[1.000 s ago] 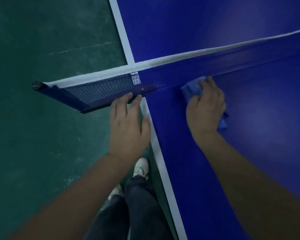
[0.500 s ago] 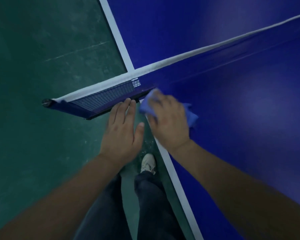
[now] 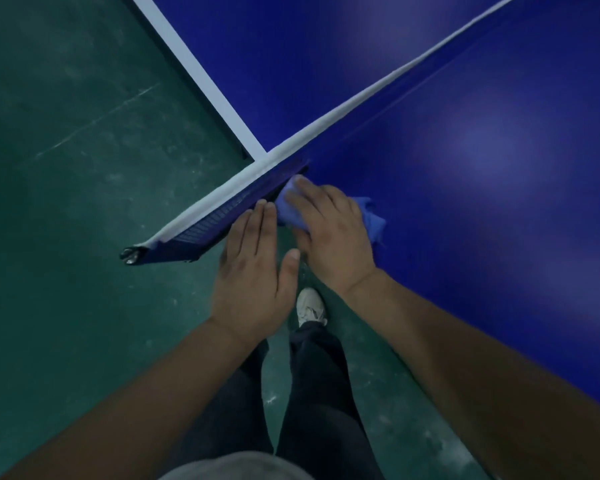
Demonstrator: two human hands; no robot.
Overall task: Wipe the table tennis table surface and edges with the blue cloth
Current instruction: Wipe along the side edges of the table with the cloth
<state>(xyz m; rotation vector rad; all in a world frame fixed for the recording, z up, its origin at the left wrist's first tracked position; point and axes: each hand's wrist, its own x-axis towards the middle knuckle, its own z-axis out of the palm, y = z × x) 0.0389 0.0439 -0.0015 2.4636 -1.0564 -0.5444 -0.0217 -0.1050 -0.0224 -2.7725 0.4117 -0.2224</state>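
While the right hand (image 3: 329,237) presses the cloth (image 3: 369,216) against the table (image 3: 465,202) just below the net (image 3: 222,216), at mid-frame, the step in hand looks to be wiping the side edge where the net clamp sits. Its fingers lie curled over the bunched cloth, gripping it, with part of the fabric showing past the fingertips toward the net and part trailing out to the right of the knuckles. The left hand (image 3: 253,271) holds nothing: its fingers are straight and close together, the tips touching or just short of the net's lower edge, hanging over the floor (image 3: 66,237) beside the table; whether it steadies the net I cannot tell.

Judging by the lie of things, the corner by the net is nearly covered, and the next move calls for drawing the cloth along the edge toward the lower right of the frame, keeping pressure even and the fabric clear of the netting so it does not snag.

By count: one cloth, one net with its white top band, one table with a white sideline (image 3: 194,71) in the upper left, two hands, one shoe (image 3: 310,304) in view below them.
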